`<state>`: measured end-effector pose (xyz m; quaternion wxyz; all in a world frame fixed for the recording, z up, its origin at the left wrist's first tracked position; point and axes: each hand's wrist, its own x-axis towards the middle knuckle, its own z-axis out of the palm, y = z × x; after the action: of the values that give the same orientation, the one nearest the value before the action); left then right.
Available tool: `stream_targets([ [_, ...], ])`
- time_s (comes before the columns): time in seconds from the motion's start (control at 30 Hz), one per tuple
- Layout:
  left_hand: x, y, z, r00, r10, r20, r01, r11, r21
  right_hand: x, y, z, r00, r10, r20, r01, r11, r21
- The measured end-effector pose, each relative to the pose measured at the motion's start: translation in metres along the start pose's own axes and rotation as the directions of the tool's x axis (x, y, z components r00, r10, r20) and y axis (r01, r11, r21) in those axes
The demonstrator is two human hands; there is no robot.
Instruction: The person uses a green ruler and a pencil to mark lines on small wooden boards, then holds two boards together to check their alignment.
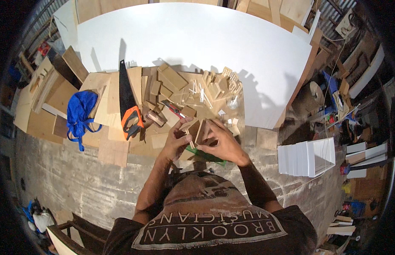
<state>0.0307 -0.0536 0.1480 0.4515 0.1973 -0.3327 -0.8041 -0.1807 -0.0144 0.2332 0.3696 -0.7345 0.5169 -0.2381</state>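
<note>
Board (201,131) clamped in right hand (226,142), thin sticks (190,142) pinched in left hand (177,140), both mid-frame. No join visible between them; loose wood pieces (171,77) lie scattered above.

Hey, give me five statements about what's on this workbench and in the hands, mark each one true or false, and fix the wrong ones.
1. The right hand holds a flat wooden piece. True.
2. The left hand is empty. False: the left hand holds thin wooden sticks.
3. The orange-handled saw lies to the left of both hands. True.
4. The blue bag lies between the saw and the hands. False: the blue bag lies left of the saw.
5. The saw's blade tip points away from the person. True.
</note>
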Motion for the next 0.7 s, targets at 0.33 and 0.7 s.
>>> stream_targets([
  [0.33, 0.001, 0.006, 0.007, 0.997, 0.062, 0.036, -0.067, 0.984, 0.166, -0.006, 0.011, 0.022, 0.971, 0.067, -0.228, 0.006, 0.952, 0.307],
  [0.7, 0.002, 0.004, 0.003, 0.999, 0.002, 0.038, -0.007, 0.988, 0.154, -0.007, 0.003, 0.030, 0.906, -0.107, -0.409, 0.132, 0.991, 0.034],
])
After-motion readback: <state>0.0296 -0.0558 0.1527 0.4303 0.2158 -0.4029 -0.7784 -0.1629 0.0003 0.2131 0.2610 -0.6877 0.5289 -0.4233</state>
